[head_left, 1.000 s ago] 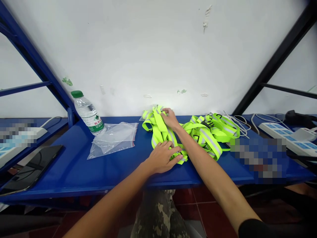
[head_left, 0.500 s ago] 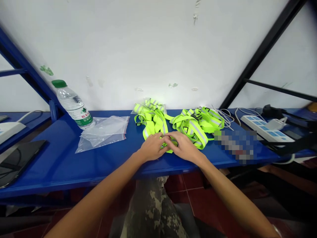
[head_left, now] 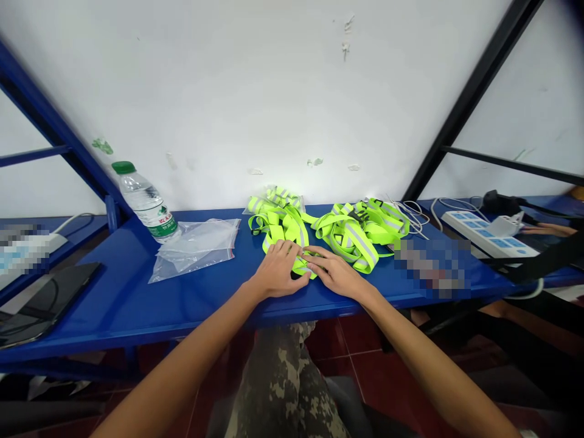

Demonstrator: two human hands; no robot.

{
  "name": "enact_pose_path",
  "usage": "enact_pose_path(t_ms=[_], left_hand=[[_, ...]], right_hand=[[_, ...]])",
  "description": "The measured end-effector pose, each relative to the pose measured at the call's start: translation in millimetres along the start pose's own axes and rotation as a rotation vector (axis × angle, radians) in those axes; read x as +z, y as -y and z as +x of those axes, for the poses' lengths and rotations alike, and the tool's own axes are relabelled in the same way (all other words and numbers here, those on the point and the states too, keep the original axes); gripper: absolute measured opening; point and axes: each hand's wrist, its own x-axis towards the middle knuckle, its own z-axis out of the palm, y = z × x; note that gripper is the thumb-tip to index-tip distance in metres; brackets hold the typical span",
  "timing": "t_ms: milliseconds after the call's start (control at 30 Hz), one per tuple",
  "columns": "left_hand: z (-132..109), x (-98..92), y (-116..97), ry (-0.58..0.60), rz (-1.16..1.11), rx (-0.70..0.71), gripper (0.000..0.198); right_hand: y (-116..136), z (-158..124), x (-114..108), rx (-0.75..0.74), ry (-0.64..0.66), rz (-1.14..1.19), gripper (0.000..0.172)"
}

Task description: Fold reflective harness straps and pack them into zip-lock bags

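Note:
Neon yellow reflective strap vests with grey stripes lie in two tangled bundles on the blue metal shelf (head_left: 219, 298). The left bundle (head_left: 278, 222) runs under my left hand (head_left: 278, 271), whose fingers curl over a strap near a black buckle (head_left: 295, 275). My right hand (head_left: 335, 274) lies just to its right, fingertips touching the same strap. I cannot tell whether those fingers grip it. The right bundle (head_left: 353, 234) stands beyond that hand, untouched.
A green-capped water bottle (head_left: 146, 204) lies tilted beside a clear zip bag (head_left: 194, 249) on the left. White cables (head_left: 413, 216) and a blurred patch (head_left: 431, 267) lie right. Further right are a power strip (head_left: 486, 240) and what looks like another person's hand (head_left: 545, 229).
Since the oldest frame, my right hand has come down from the top of the left bundle to the strap beside my left hand. The view has also shifted, and the hands have parted slightly.

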Motion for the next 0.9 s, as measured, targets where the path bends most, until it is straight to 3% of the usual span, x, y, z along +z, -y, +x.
enact_pose_path(t_ms=[133,300,467,667,900], left_hand=[[-6.4,-10.3,2.6,0.059,0.147,-0.002,0.059],[-10.6,-15.3,3.9,0.212,0.170,-0.041,0.054],[-9.2,-14.2,3.5,0.250,0.167,-0.035,0.052],[-11.6,-11.2,9.5,0.207,0.127,-0.034,0.049],[-12.1,-11.0,17.7,0.112,-0.129,-0.060,0.044]], right_hand=[[-0.4,-0.1,2.5,-0.057,-0.079,-0.116,0.034],[5.7,-1.6,3.4,-0.047,-0.058,-0.194,0.037],[9.8,-1.2,-0.9,-0.080,-0.014,-0.222,0.063],[7.1,9.5,1.7,-0.070,0.025,-0.301,0.051],[10.1,25.1,7.2,-0.017,0.060,-0.399,0.040]])
